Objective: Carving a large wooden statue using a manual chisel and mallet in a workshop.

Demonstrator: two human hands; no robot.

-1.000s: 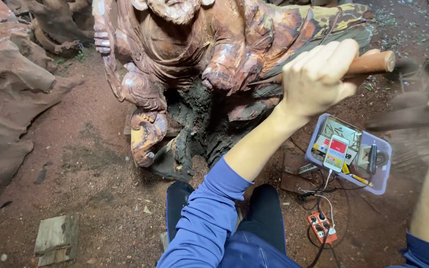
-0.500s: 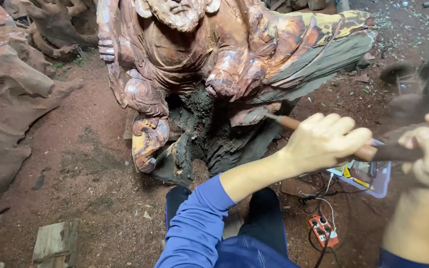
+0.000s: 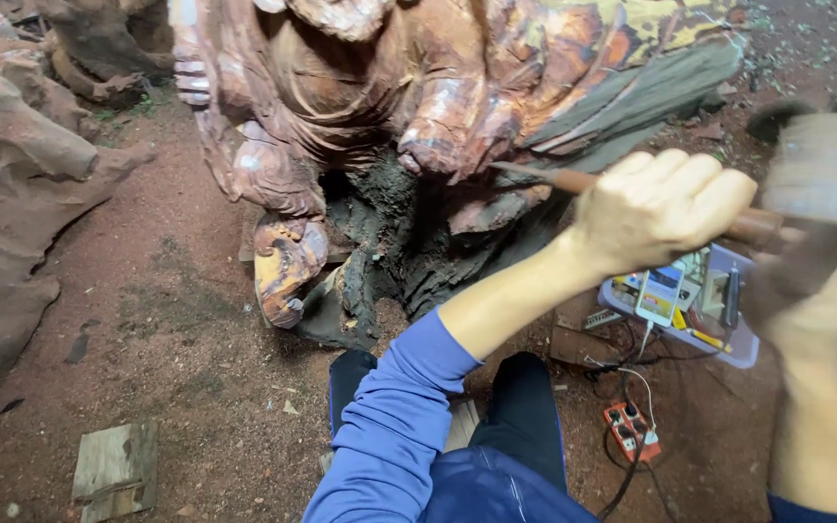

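Left hand (image 3: pixel 666 205): fist closed round chisel (image 3: pixel 544 178).
Chisel axis: slants up-left from it, tip touching carved wooden sculpture (image 3: pixel 457 126).
Right hand (image 3: pixel 811 300): blurred, gripping mallet (image 3: pixel 825 169) just right of chisel's butt.

Crowded at right, open at lower left.
Carved wooden figure (image 3: pixel 418 126) blocking upper centre; tray (image 3: pixel 728 339) and cables (image 3: pixel 632 387) cluttering lower right; bare dirt floor (image 3: pixel 176 320) passable.

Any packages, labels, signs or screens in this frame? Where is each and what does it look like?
Phone: lying screen up in the tray below the left hand; slim rectangle, light screen with coloured patches.
Tray: on the ground at right; shallow, rectangular, clear lilac-grey.
Power strip: on the ground below the tray; small orange-red block.
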